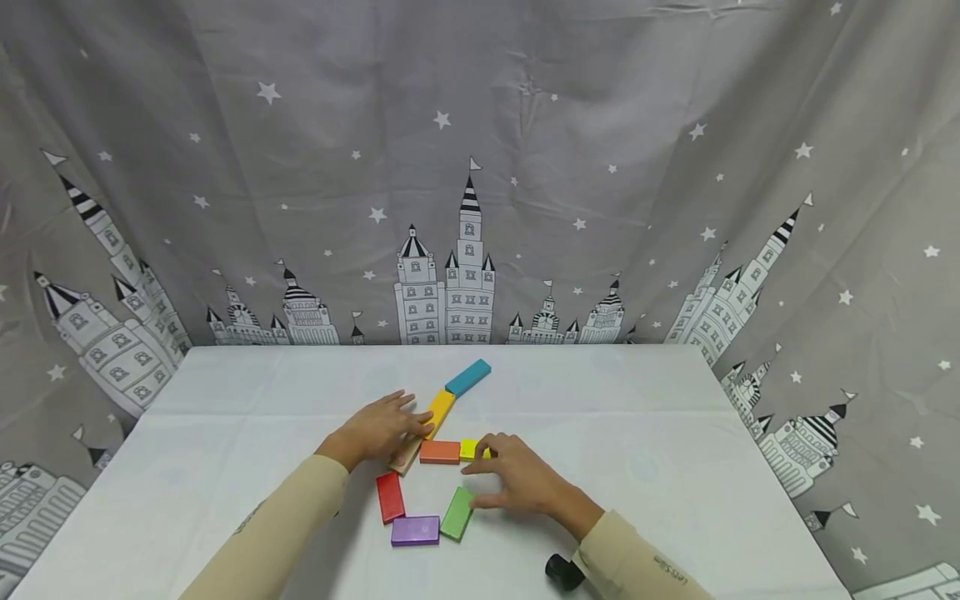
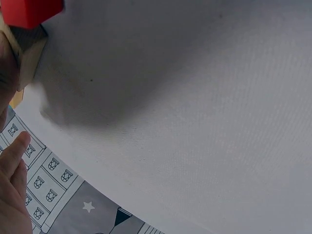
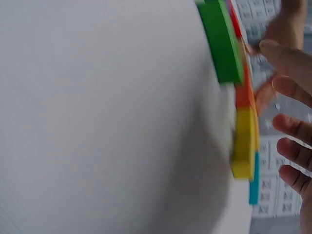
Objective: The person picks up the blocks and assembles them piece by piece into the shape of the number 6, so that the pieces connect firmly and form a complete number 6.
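My left hand (image 1: 381, 429) reaches over a plain wooden block (image 1: 406, 457) and an amber block (image 1: 441, 412), with its fingers spread. The left wrist view shows a digit against the wooden block (image 2: 33, 56) and other fingers held away from it. My right hand (image 1: 525, 477) hovers by a yellow block (image 1: 469, 450) and a green block (image 1: 457, 514), thumb and fingers apart, holding nothing. Around them lie an orange block (image 1: 440, 452), a red block (image 1: 390, 497), a purple block (image 1: 416, 531) and a blue block (image 1: 468, 378), joined into a loop with a tail.
A white-covered table (image 1: 637, 450) bears the blocks. A small black cylindrical thing (image 1: 563, 572) is beside the right sleeve (image 1: 637, 558). Behind the table hangs a grey curtain (image 1: 570, 167) printed with castles and stars.
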